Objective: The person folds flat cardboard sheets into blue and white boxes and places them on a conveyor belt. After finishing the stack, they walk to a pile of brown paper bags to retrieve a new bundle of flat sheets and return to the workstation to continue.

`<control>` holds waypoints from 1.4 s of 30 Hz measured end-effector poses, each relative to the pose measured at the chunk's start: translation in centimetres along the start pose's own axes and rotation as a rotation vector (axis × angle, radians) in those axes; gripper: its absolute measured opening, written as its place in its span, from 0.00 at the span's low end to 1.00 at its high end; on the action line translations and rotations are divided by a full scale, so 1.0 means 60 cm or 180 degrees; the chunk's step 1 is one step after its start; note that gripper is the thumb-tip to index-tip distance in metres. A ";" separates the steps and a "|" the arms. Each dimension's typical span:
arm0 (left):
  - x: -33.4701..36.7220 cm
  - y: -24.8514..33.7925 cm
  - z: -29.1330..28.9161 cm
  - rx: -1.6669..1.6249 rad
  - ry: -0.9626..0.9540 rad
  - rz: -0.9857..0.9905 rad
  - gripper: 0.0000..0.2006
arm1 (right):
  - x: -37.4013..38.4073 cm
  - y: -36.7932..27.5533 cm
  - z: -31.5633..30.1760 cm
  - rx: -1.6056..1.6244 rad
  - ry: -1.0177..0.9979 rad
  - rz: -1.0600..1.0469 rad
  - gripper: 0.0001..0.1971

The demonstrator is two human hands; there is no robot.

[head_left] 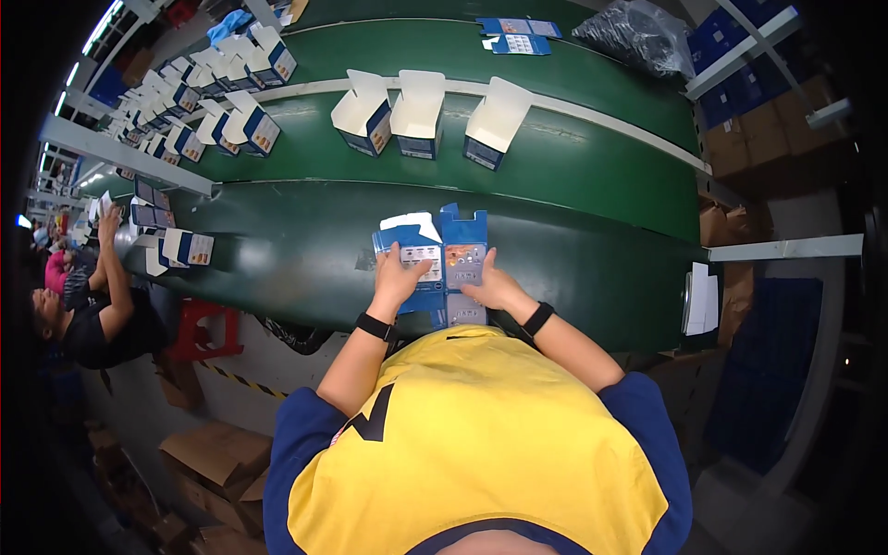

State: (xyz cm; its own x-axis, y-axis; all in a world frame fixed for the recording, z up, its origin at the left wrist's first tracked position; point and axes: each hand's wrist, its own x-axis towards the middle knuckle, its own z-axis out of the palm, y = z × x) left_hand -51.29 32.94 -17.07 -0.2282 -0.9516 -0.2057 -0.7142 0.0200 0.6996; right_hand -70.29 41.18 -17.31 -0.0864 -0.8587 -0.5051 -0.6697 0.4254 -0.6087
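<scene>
A partly unfolded blue carton (pixel 463 262) with printed panels lies on the dark green table in front of me. Its white inner flap shows at the upper left, and blue flaps stick out at the far end. My left hand (pixel 400 277) holds the left panel, its thumb across the printed face. At the right edge of the carton, my right hand (pixel 499 285) grips with its thumb on the printed panel. Fingers tucked under or behind the cardboard are partly hidden.
Beyond the table, a green conveyor carries open-topped boxes (pixel 416 113) and flat cartons (pixel 518 35). A grey plastic bag (pixel 638 37) lies at the far right. White sheets (pixel 701 298) sit at the right edge. A co-worker (pixel 111 305) handles boxes at left, near a red stool (pixel 205 329).
</scene>
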 end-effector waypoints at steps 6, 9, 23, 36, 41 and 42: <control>0.006 -0.038 -0.009 -0.1777 0.0960 -0.0482 0.28 | -0.036 -0.050 0.007 0.0721 0.0987 -0.0744 0.39; -0.008 0.041 -0.032 -0.2892 0.0747 -0.0500 0.24 | -0.084 -0.066 0.003 0.2315 0.1210 -0.1405 0.22; -0.027 0.145 0.027 -0.3860 -0.0965 0.0430 0.13 | -0.168 -0.034 -0.077 0.2093 -0.0151 -0.2231 0.46; -0.181 0.262 0.040 -0.2437 -0.2275 0.2064 0.52 | -0.129 0.042 -0.128 0.2809 0.1206 -0.2433 0.66; -0.132 0.203 0.056 -0.2234 -0.1097 0.0864 0.60 | -0.169 0.004 -0.168 0.3144 0.0590 -0.2233 0.67; -0.139 0.198 0.050 -0.2254 -0.1086 0.0810 0.60 | -0.175 0.003 -0.168 0.3232 0.0465 -0.2229 0.66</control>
State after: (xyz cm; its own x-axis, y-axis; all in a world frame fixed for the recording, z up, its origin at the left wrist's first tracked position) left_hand -59.88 42.05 -9.08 -0.5965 -0.7964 -0.0992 -0.0532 -0.0841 0.9950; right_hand -76.95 47.38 -5.96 -0.0657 -0.9861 0.1525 0.2633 -0.1645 -0.9506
